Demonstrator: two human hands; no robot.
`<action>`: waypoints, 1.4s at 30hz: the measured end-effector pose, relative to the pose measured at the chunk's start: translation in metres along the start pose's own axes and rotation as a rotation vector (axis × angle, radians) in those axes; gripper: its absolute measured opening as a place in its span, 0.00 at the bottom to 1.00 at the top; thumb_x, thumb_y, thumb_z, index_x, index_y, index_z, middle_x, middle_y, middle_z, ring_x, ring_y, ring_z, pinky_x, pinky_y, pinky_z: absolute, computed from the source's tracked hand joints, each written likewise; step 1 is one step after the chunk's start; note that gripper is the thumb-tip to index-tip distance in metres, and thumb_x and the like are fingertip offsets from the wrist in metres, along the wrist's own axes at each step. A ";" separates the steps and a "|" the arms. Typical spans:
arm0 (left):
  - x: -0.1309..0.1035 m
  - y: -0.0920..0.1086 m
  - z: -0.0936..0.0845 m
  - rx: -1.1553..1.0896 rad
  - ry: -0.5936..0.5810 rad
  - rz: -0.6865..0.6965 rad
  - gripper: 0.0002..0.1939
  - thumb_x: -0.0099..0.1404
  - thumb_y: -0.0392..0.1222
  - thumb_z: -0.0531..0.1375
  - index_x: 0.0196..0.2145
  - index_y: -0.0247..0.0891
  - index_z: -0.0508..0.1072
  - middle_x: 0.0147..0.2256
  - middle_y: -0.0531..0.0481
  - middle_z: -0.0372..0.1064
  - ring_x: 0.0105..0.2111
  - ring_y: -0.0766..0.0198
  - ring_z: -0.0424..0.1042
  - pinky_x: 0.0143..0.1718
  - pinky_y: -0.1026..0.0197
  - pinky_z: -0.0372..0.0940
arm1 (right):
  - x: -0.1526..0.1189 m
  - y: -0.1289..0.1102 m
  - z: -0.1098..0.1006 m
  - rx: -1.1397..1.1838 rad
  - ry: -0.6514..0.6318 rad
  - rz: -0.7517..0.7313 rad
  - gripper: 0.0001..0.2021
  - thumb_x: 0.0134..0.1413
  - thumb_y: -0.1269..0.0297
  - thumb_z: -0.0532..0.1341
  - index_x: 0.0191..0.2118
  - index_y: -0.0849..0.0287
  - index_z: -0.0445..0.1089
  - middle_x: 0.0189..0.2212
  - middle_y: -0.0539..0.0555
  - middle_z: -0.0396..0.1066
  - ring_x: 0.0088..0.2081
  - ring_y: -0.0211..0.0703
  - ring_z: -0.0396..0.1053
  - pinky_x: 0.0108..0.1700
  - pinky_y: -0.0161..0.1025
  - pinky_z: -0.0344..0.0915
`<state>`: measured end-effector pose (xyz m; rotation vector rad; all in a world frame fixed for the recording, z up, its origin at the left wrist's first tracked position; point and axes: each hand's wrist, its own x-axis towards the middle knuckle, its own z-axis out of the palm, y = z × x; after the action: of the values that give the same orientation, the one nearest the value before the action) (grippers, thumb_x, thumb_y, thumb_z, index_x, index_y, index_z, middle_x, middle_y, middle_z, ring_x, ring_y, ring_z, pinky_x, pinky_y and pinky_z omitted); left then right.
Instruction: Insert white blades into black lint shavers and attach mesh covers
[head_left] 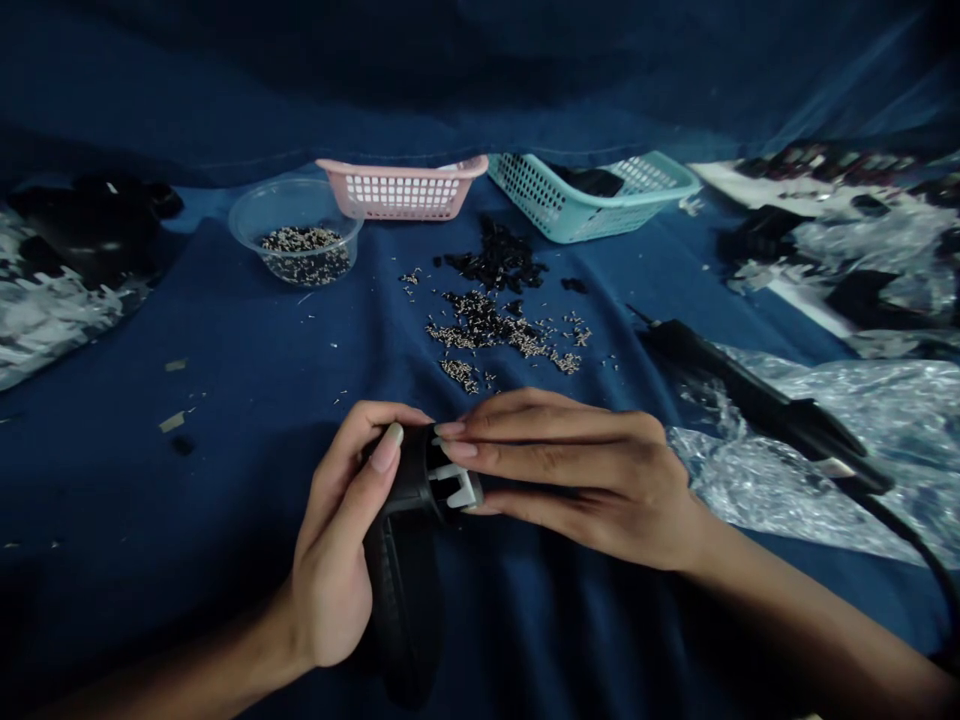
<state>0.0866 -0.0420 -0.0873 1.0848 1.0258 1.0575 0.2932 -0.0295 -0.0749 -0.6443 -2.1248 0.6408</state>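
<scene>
Nearest the camera, at the lower centre of the frame, the black device [411, 480] points its handle toward the bottom edge; the left hand [337, 540] grips its body, thumb pressed on top; the right hand [622, 480] has its fingertips closed about the device's open end, by the white part [466, 487], though how firmly I cannot tell. The left grip is best kept steady, with even, square pressure from the right fingertips so the white part does not tilt; the loose screws [517, 335] at upper centre should stay undisturbed.
</scene>
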 end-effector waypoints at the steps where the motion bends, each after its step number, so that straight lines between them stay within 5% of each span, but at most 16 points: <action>1: -0.001 0.000 0.000 0.012 0.004 0.001 0.13 0.73 0.50 0.54 0.42 0.45 0.76 0.43 0.55 0.76 0.47 0.64 0.71 0.44 0.69 0.66 | 0.000 0.000 0.000 -0.002 -0.003 0.002 0.21 0.57 0.77 0.69 0.57 0.68 0.72 0.50 0.61 0.80 0.55 0.46 0.74 0.57 0.48 0.73; 16: -0.019 0.005 0.004 0.286 0.056 0.292 0.12 0.76 0.44 0.50 0.47 0.50 0.73 0.51 0.55 0.70 0.54 0.63 0.68 0.52 0.64 0.63 | 0.004 -0.017 -0.001 0.256 0.101 0.345 0.27 0.46 0.72 0.76 0.53 0.49 0.77 0.45 0.49 0.82 0.45 0.39 0.80 0.50 0.31 0.76; 23: -0.018 0.008 0.002 0.341 0.060 0.384 0.13 0.76 0.41 0.49 0.48 0.48 0.73 0.51 0.53 0.70 0.54 0.63 0.68 0.54 0.63 0.62 | 0.008 -0.023 0.003 0.261 0.174 0.378 0.23 0.46 0.73 0.76 0.51 0.54 0.78 0.45 0.51 0.82 0.46 0.35 0.80 0.52 0.25 0.74; 28: -0.011 0.010 0.004 0.179 0.065 0.233 0.12 0.75 0.45 0.52 0.43 0.46 0.75 0.46 0.54 0.72 0.51 0.64 0.70 0.50 0.67 0.63 | 0.003 -0.019 0.007 0.226 0.179 0.371 0.23 0.47 0.65 0.76 0.51 0.52 0.78 0.56 0.54 0.76 0.54 0.44 0.76 0.59 0.40 0.72; 33: -0.005 0.013 0.005 -0.031 0.009 -0.055 0.12 0.73 0.48 0.53 0.40 0.44 0.75 0.39 0.54 0.74 0.45 0.63 0.72 0.46 0.66 0.66 | 0.001 -0.014 0.006 0.122 0.187 0.342 0.22 0.48 0.64 0.76 0.51 0.56 0.79 0.54 0.58 0.76 0.52 0.45 0.77 0.55 0.42 0.75; 38: -0.002 0.007 0.004 -0.063 0.035 -0.058 0.11 0.71 0.47 0.56 0.39 0.43 0.78 0.41 0.53 0.74 0.47 0.62 0.71 0.44 0.66 0.67 | 0.000 -0.014 0.002 0.144 0.133 0.344 0.23 0.48 0.66 0.76 0.51 0.61 0.79 0.51 0.59 0.77 0.35 0.36 0.79 0.45 0.36 0.79; 42: -0.001 0.003 0.004 -0.112 0.030 -0.080 0.11 0.70 0.48 0.57 0.37 0.43 0.77 0.42 0.53 0.76 0.48 0.61 0.73 0.45 0.65 0.69 | 0.001 -0.013 -0.002 0.116 0.100 0.298 0.23 0.50 0.66 0.75 0.53 0.60 0.78 0.51 0.59 0.76 0.34 0.35 0.77 0.44 0.36 0.78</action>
<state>0.0902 -0.0430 -0.0833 0.9328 1.0135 1.0562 0.2911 -0.0384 -0.0653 -0.9173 -1.8999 0.8681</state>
